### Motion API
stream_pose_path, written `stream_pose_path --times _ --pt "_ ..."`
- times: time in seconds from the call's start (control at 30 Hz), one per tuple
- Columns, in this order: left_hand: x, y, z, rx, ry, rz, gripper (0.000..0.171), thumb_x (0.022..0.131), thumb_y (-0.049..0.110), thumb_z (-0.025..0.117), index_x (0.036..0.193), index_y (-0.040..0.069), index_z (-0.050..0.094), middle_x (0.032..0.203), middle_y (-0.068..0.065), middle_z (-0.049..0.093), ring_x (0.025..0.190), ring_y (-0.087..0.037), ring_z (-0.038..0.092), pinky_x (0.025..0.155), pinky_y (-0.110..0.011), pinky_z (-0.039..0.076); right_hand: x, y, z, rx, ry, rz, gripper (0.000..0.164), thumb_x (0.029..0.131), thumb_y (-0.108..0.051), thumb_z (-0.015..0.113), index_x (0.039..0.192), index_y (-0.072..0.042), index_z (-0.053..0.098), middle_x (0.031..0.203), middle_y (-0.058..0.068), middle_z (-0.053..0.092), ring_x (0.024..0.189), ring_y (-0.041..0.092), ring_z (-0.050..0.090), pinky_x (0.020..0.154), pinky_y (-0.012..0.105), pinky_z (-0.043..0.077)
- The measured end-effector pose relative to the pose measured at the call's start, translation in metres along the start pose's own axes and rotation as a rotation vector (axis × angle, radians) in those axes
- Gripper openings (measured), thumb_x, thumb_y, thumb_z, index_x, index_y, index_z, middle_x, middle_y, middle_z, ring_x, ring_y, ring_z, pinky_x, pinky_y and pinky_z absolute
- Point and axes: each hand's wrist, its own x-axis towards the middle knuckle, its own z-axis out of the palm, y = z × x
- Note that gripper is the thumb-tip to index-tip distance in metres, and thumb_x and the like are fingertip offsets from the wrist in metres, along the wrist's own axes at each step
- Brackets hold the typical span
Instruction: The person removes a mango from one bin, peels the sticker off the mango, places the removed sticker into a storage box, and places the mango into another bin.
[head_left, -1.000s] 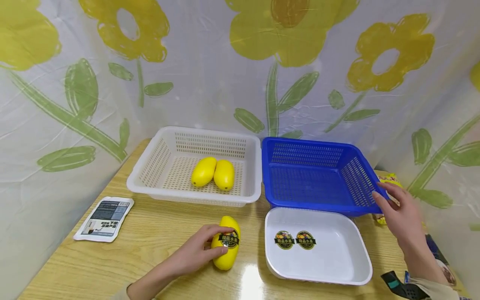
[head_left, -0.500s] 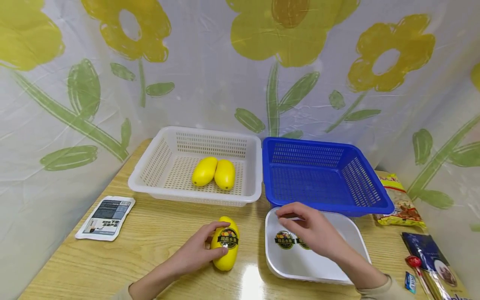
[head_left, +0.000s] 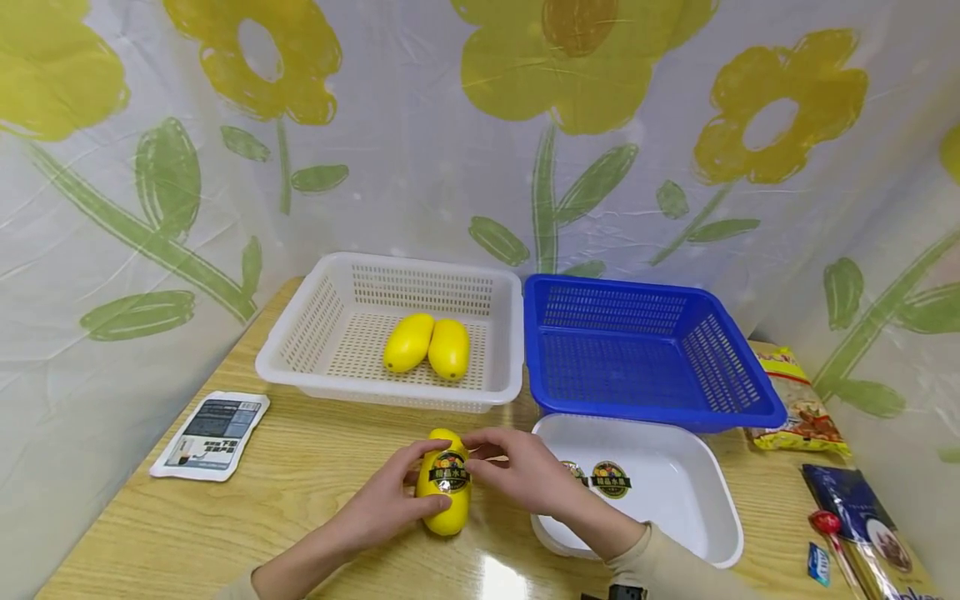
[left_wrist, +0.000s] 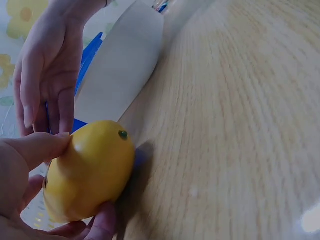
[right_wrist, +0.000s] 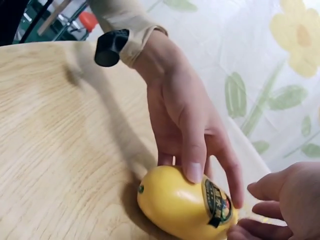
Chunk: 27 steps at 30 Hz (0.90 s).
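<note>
My left hand (head_left: 382, 500) grips a yellow mango (head_left: 447, 517) on the wooden table, thumb on one side and fingers on the other. A round black-and-gold sticker (head_left: 450, 472) lies across the mango's upper face. At the mango's far right side is my right hand (head_left: 528, 475), its loosely bent fingertips at the sticker's edge. The right wrist view has the right hand (right_wrist: 292, 207) by the stickered end, with no object visible in it. In the left wrist view the mango (left_wrist: 92, 170) shows its green stem spot. Two similar mangoes (head_left: 408, 343) lie in the white basket (head_left: 300, 383).
A white tray (head_left: 667, 500) with two round stickers stands to the right, one partly behind my right hand. Behind it is a blue basket (head_left: 660, 417). A white packet (head_left: 210, 437) lies left; a yellow snack bag (head_left: 798, 408), dark packet (head_left: 851, 500) and red spoon (head_left: 827, 522) lie right.
My right hand has left the blue basket's right edge, passed over the white tray and reached the mango. The gripped mango has shifted slightly left and away; the left hand keeps hold.
</note>
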Motion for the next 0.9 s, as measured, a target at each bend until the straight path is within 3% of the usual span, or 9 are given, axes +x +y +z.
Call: stream_pose_path --times 0.27,0.53,0.9 --pt "0.001 -0.001 0.003 -0.037 0.017 0.005 0.066 0.086 0.016 0.076 0.143 0.009 0.044 0.142 -0.023 0.038 0.115 -0.034 0.056 0.080 -0.031 0.055 0.001 -0.001 0.003 -0.051 0.005 0.012 0.037 0.094 -0.021 0.065 0.125 0.001 0.063 0.115 0.010 0.070 0.104 0.022 0.067 0.089 0.031 0.053" --pt "0.001 -0.001 0.002 0.052 0.037 0.021 0.066 0.083 0.017 0.079 0.140 0.012 0.048 0.142 -0.022 0.040 0.113 -0.036 0.057 0.080 -0.033 0.055 0.007 0.001 0.004 -0.050 -0.003 0.028 0.031 0.092 -0.018 0.066 0.119 -0.002 0.066 0.110 0.007 0.069 0.098 0.019 0.067 0.083 0.028 0.054" --pt "0.002 0.000 0.001 0.086 0.048 0.009 0.066 0.080 0.016 0.081 0.138 0.014 0.050 0.142 -0.021 0.041 0.111 -0.034 0.058 0.080 -0.035 0.054 0.030 0.002 0.006 -0.079 -0.042 0.036 0.021 0.088 -0.003 0.067 0.108 0.001 0.060 0.085 -0.001 0.063 0.077 0.008 0.057 0.070 0.022 0.048"
